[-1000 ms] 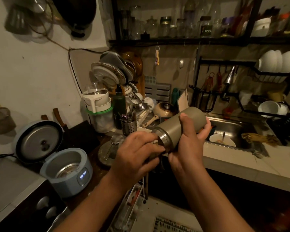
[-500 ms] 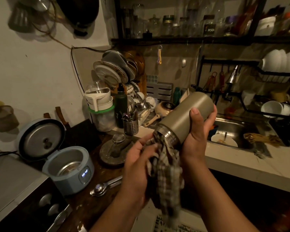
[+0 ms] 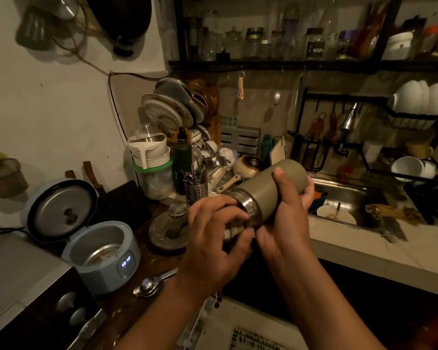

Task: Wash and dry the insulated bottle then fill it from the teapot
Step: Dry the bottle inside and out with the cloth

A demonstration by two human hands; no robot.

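Bottom left corner: a grey-topped microwave (image 3: 15, 269). Just to its right is the pale blue rice cooker (image 3: 104, 258), lid (image 3: 61, 210) flipped up, panel lights glowing. A metal squeezer (image 3: 149, 286) lies on the dark wooden counter (image 3: 147, 263) in front of it, lower centre-left. A little higher in the frame sits a stone mortar (image 3: 170, 231) with a small strainer (image 3: 176, 210) resting across it. Behind that come a stack of white containers (image 3: 152, 157), a dark green bottle (image 3: 182, 162) and a perforated cutlery holder (image 3: 196, 192) full of utensils. Plates (image 3: 172, 107) stand on edge above them.

Now the centre of the frame, and here's the action! The left hand (image 3: 213, 238) is bunched up, fingers curled round a checked cloth (image 3: 234, 227), and that cloth is jammed right against the steel mouth of the insulated bottle (image 3: 271, 188). The bottle is up in the air, lying tilted, with its open end toward the lower left and its olive base pointing up to the right. It hangs just left of the sink, in front of the pale counter (image 3: 364, 248). The right hand (image 3: 286, 223) wraps the body from below, thumb laid over the top, fingertips peeking round the far side.

Moving right, the steel sink (image 3: 352, 195) holds a white plate (image 3: 336, 214), with the faucet (image 3: 349, 120) above it. Upper right, white bowls (image 3: 420, 97) sit in a black wire rack (image 3: 412, 117), and jars (image 3: 253, 41) line the dark shelf (image 3: 314, 64) along the top.
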